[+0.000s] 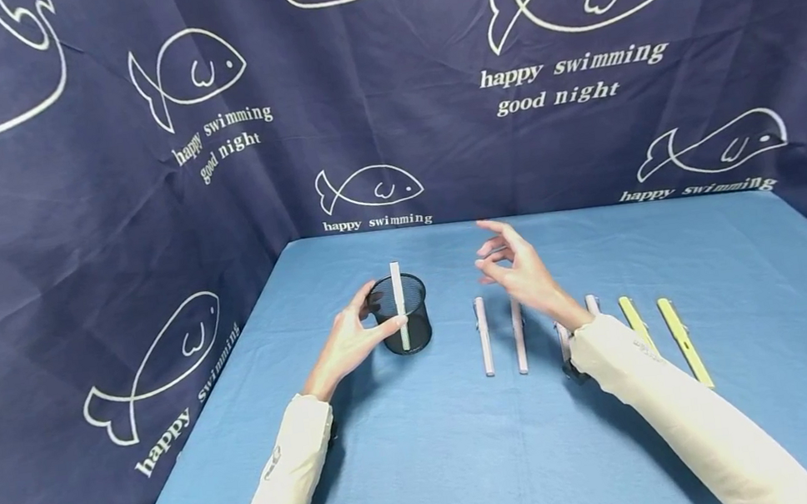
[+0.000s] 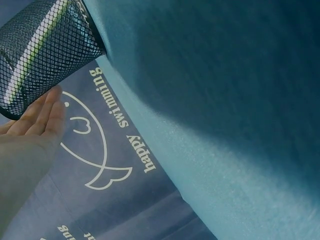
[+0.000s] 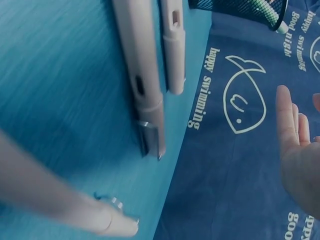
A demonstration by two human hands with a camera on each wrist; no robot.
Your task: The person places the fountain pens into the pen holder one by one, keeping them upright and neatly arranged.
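A black mesh pen holder stands upright toward the back left of the table. One whitish pen is inside it, poking above the rim. My left hand holds the holder from the left, thumb across the front and fingers round the far side. In the left wrist view its fingers lie along the mesh. Raised over the table, my right hand has loosely extended fingers and holds nothing. Below and nearest to it are two pale pink pens, a left one and a right one, lying side by side.
Right of these, two more pale pens are partly hidden by the right forearm. Beyond them lie two yellow pens, one partly under the sleeve, the other farther right. A blue cloth covers the table; dark printed fabric hangs behind.
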